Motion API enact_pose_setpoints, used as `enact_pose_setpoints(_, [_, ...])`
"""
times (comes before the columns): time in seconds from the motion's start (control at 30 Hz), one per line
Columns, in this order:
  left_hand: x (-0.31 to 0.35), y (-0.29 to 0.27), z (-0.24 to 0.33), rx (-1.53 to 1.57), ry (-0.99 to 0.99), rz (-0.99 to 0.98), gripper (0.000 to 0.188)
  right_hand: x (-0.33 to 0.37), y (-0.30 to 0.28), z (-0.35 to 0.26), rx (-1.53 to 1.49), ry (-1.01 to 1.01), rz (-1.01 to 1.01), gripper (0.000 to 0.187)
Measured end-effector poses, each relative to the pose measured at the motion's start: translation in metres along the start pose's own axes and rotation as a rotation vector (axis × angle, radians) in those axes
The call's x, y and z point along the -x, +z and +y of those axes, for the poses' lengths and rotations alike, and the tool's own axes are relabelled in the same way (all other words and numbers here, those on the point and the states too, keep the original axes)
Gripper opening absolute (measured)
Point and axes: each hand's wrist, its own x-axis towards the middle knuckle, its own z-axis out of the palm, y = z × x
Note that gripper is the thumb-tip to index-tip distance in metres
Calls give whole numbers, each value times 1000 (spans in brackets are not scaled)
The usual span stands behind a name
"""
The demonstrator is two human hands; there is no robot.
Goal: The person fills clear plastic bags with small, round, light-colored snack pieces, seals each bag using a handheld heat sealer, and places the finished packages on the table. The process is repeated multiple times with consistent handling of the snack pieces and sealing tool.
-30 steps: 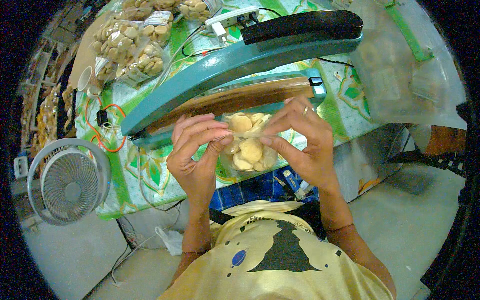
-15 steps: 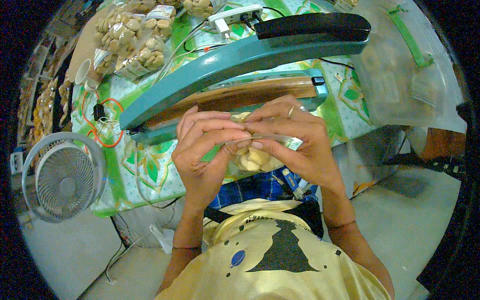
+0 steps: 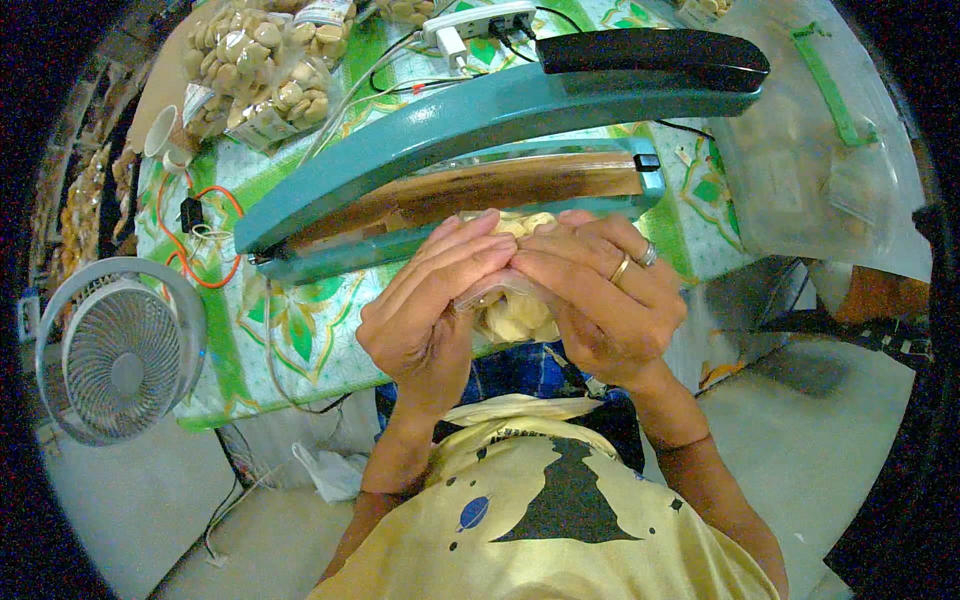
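A clear plastic bag (image 3: 515, 318) of pale yellow, rounded pieces is between my two hands at the near edge of the table. My left hand (image 3: 425, 310) wraps its left side. From the right, my right hand (image 3: 615, 295), with rings on its fingers, grips it too. The fingertips of both hands meet over the bag's upper part and hide much of it. Just beyond my hands lies a teal impulse sealer (image 3: 440, 135), its long black-handled arm raised above the brown sealing strip (image 3: 500, 192).
Filled clear bags (image 3: 265, 75) of similar pieces lie at the far left. A white power strip (image 3: 475, 22) with plugs is behind the sealer. Paper cups (image 3: 163, 132) and an orange cord (image 3: 213, 285) lie left; a grey fan (image 3: 125, 360) stands nearer. A translucent bin (image 3: 800, 150) is at right.
Both hands have gone from pinching the bag's top edge with fingertips to cupping over it, their fingers now folded together on top. The view has shifted slightly.
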Motion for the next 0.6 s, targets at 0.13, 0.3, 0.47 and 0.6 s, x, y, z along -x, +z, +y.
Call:
enact_pose_setpoints(0.13, [-8,-2,-4,104,-68,-58,18,-3,-7,3,-108,133,-156,17])
enact_pose_setpoints(0.3, [-16,-17,2,158,-181,-204,14,-4,-14,4,-211,213,-166,13])
enact_pose_setpoints(0.47, [-16,-15,11,62,-205,-190,12,-1,-9,2,-215,196,-113,12])
enact_pose_setpoints(0.6, [-18,-20,6,152,-200,-215,13,2,-13,1,-215,214,-138,11])
